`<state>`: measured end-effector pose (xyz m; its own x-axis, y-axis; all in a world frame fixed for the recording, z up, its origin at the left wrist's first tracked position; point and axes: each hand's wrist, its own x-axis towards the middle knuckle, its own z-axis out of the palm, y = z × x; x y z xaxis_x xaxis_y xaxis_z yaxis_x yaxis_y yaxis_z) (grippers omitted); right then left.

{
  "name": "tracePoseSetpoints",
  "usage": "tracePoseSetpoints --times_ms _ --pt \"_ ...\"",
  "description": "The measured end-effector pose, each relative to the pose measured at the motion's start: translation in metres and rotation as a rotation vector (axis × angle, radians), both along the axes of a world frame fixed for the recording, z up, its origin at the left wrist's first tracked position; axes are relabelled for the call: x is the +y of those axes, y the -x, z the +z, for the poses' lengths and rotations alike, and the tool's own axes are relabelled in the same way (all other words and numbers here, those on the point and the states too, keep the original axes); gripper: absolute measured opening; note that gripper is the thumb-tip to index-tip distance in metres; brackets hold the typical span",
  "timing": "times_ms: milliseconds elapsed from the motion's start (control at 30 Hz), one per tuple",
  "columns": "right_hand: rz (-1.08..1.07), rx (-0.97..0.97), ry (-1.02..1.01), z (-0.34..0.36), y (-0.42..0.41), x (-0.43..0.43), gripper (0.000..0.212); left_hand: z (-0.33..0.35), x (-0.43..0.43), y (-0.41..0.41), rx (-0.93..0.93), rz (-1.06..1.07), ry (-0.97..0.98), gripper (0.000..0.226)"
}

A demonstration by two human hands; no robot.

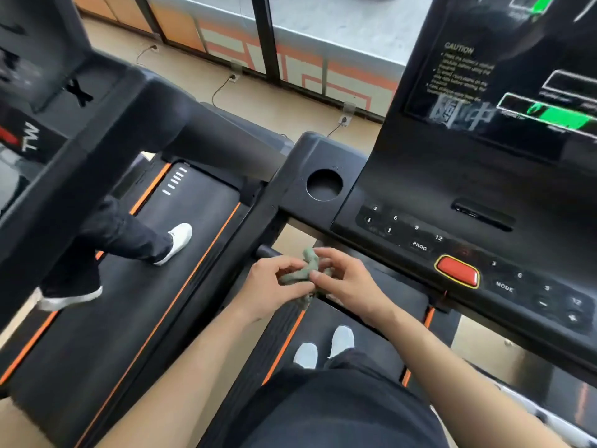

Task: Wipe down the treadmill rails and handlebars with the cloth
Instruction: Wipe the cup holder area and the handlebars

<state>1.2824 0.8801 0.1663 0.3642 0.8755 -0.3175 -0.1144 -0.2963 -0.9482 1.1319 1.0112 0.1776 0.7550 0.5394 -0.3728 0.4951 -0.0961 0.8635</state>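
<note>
Fingertips point(315, 275) of both hands pinched a crumpled grey-green cloth point(305, 273), twisted into a rope-like bunch, its lower end hanging below the palms. The left hand point(274, 282) gripped it from the left side, fingers curled around the fabric; the right hand point(342, 279) held it from the right, thumb and forefinger closed on the bunch. The cloth sat just in front of a short black handlebar point(268, 252), whose stub end showed beside the left knuckles, the rest hidden behind the hands. Above stood the treadmill console point(420, 202), with one round cup holder point(324, 184), one red stop button point(457, 271) and a blurred screen point(517, 66) cut off at the right edge. Two pale shoes point(323, 349) stood on the belt point(371, 344) below. On a second treadmill point(129, 302) to the left, another person's two legs point(122, 234) were visible, the body hidden.
</note>
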Motion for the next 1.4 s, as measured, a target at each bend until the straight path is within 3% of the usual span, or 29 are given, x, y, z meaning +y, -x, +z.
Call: tracePoseSetpoints --times_ms 133,367,533,633,867,967,1100,1200,1400 --pt "-0.049 -0.047 -0.001 -0.002 -0.026 0.016 0.009 -0.002 0.008 -0.011 0.003 0.138 -0.035 0.017" --pt "-0.086 -0.156 -0.009 0.002 -0.054 0.042 0.032 -0.002 0.019 -0.031 -0.093 0.343 0.014 0.009" --pt "-0.109 -0.107 0.033 0.006 -0.072 0.075 0.04 -0.003 0.048 -0.049 -0.103 0.323 -0.002 0.006" --pt "-0.148 -0.308 0.061 0.009 -0.084 0.094 0.035 -0.012 0.077 -0.057 -0.054 0.21 -0.158 0.007" --pt "-0.273 -0.791 0.255 0.001 -0.095 0.146 0.023 -0.025 0.138 -0.082 0.052 0.156 -0.486 0.038" --pt "-0.101 -1.085 0.138 -0.009 -0.072 0.147 0.048 -0.032 0.137 -0.067 0.058 0.278 -0.573 0.04" --pt "0.473 -1.307 0.141 -0.04 -0.035 0.132 0.064 -0.035 0.114 -0.032 0.243 0.273 -0.622 0.051" --pt "0.545 -1.358 0.221 -0.051 -0.036 0.136 0.065 -0.036 0.099 -0.018 0.324 0.241 -0.605 0.063" --pt "0.569 -1.266 0.362 -0.039 -0.089 0.184 0.064 -0.036 0.103 -0.017 0.34 0.293 -0.562 0.065"
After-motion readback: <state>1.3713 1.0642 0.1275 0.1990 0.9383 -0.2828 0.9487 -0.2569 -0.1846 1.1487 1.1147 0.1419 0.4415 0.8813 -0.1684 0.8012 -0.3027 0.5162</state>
